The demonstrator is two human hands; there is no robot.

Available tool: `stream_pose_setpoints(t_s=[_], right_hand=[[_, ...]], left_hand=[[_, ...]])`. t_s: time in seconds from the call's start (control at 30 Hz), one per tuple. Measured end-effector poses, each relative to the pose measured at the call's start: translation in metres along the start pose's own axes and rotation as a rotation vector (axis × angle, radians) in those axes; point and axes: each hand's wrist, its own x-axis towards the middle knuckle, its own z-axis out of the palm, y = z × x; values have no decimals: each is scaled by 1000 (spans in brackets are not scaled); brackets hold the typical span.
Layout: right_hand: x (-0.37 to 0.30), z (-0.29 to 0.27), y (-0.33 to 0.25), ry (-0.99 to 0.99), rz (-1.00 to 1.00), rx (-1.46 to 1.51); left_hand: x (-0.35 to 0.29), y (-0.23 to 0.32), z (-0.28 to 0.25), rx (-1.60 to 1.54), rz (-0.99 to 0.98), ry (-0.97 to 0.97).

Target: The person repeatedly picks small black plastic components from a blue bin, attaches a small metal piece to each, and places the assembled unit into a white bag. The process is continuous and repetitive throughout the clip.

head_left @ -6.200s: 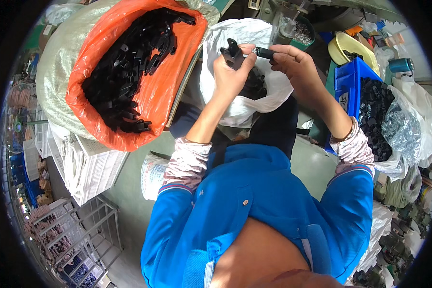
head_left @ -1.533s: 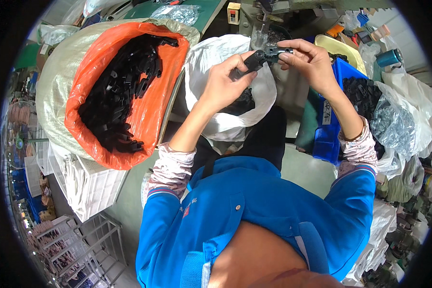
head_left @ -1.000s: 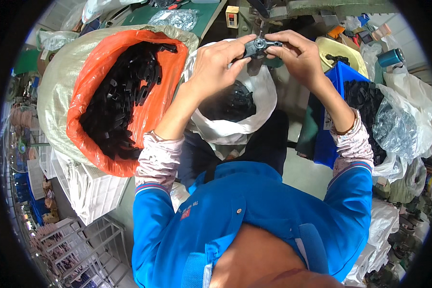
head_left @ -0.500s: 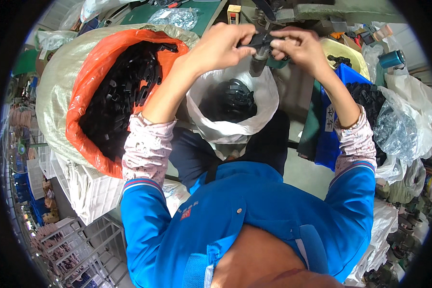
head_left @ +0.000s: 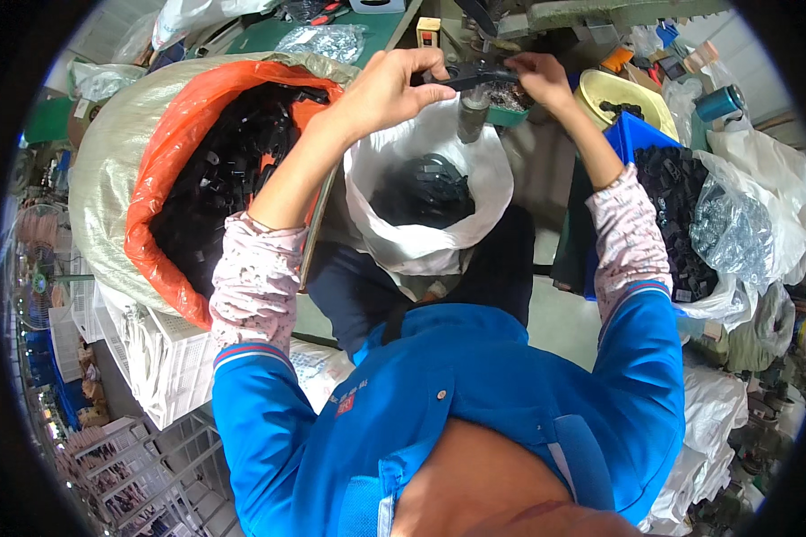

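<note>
A long black plastic part [head_left: 482, 75] is held crosswise above a grey metal post [head_left: 473, 116]. My left hand [head_left: 394, 94] is closed on its left end, thumb below and fingers above. At the other end my right hand [head_left: 544, 80] pinches with its fingertips at the tip of the part; whether a smaller piece is also in that pinch is hidden. Just behind the post sits a green tray [head_left: 509, 117] of small pieces. Under my hands, between my knees, a white bag [head_left: 394, 243] stands with its mouth wide and black parts [head_left: 432, 190] inside.
To the left, a big sack with an orange liner [head_left: 143, 197] holds many black parts. At right stand a blue bin [head_left: 629, 134] of black pieces, a yellow basin [head_left: 658, 103] and clear plastic bags [head_left: 734, 237]. A small box [head_left: 428, 34] stands behind my left hand.
My hands have moved apart, the right one to the right and the left slightly left and down. The black part now lies stretched between them, with more of it showing.
</note>
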Motion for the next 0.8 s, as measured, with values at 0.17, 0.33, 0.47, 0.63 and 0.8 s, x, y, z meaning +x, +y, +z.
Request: stream_pose_setpoints(t_s=[0.17,0.33,0.47,0.63,0.8], right_hand=[[10,42,11,76,88,-339],[1,51,10,87,146,-385],[2,66,5,233,99,-320],[8,62,45,364,88,-345],[7,68,29,428,104,-112]], left_hand=[[0,-4,-1,-16,32,-13],[1,-2,-4,-29,-54,-67],[-8,-5,-9,63,-67,-17],[-16,-2,23,211,213,315],[-89,-49,52,473,193,429]])
